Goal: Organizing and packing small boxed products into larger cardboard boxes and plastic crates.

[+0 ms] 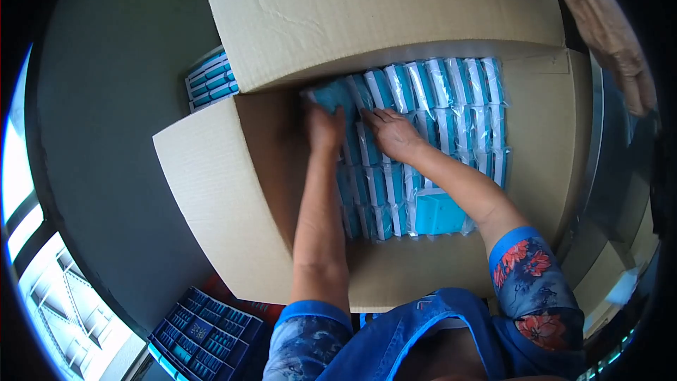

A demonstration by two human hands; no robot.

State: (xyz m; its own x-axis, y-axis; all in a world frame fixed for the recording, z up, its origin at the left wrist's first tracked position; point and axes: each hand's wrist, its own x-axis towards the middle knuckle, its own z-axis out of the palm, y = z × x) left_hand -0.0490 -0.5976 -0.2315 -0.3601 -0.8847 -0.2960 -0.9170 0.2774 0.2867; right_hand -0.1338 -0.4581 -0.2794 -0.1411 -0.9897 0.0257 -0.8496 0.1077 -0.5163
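Observation:
A large open cardboard box [433, 270] stands before me, holding rows of teal items with white edges in clear plastic bags [418, 87]. Inside its left part, my left hand [326, 128] grips a bagged teal item [334, 96] at the end of the far row; motion blurs it. To the right, my right hand [394, 135] lies with its fingertips on the packed bags and holds nothing that I can make out. One bagged teal piece [439, 214] lies flat on top of the near rows, its broad face upward.
Box flaps [391, 0] fold outward at the far and left sides. Behind the left corner sits a stack of teal-and-white items [212, 82]. A dark blue crate [206, 336] of small parts stands lower left. Another person's hand [627, 69] hangs at the upper right.

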